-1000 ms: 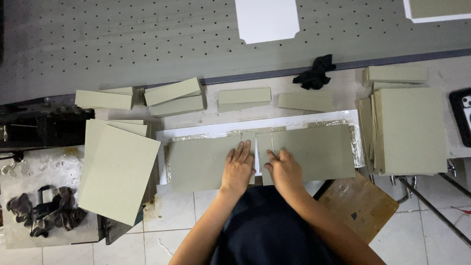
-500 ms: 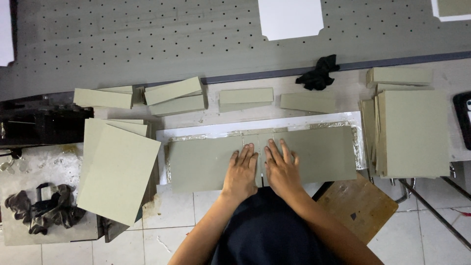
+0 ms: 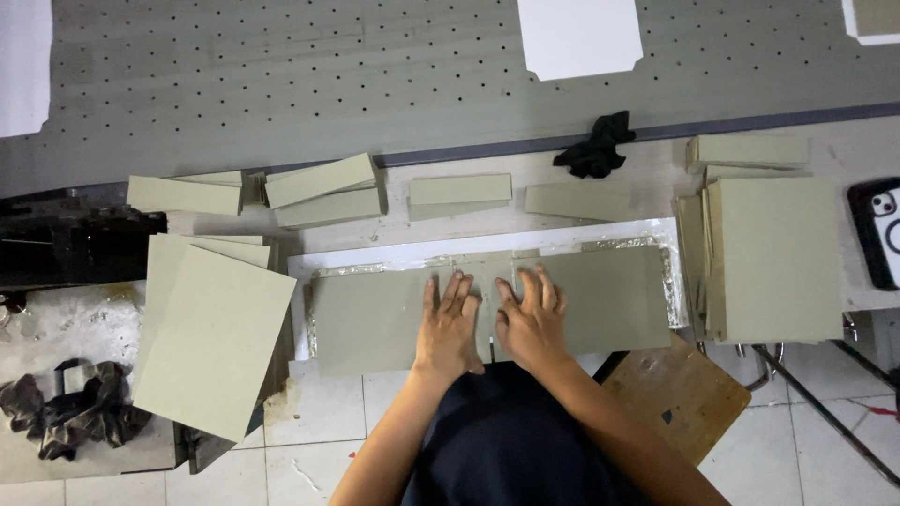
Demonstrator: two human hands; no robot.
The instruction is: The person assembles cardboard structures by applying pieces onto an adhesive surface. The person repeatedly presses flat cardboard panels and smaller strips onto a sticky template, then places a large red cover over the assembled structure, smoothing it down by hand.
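Observation:
My left hand [image 3: 448, 324] lies flat, fingers spread, on a grey-green board [image 3: 370, 314]. My right hand [image 3: 531, 317] presses flat on the adjoining grey-green board [image 3: 614, 295] to its right. The two boards lie side by side on a white sheet [image 3: 469, 253] with shiny wet edges, and my hands meet over the narrow strip between them. Neither hand grips anything.
Stacks of grey-green boards stand at the left [image 3: 211, 328] and right [image 3: 773, 258]. Narrow board strips [image 3: 323, 183] line the back of the bench. A black cloth [image 3: 595, 150] lies behind, a phone [image 3: 877, 230] at the right edge, a wooden stool [image 3: 675, 398] below.
Both hands have slid along the seam between the boards, fingers spreading wider. The camera view shifted slightly.

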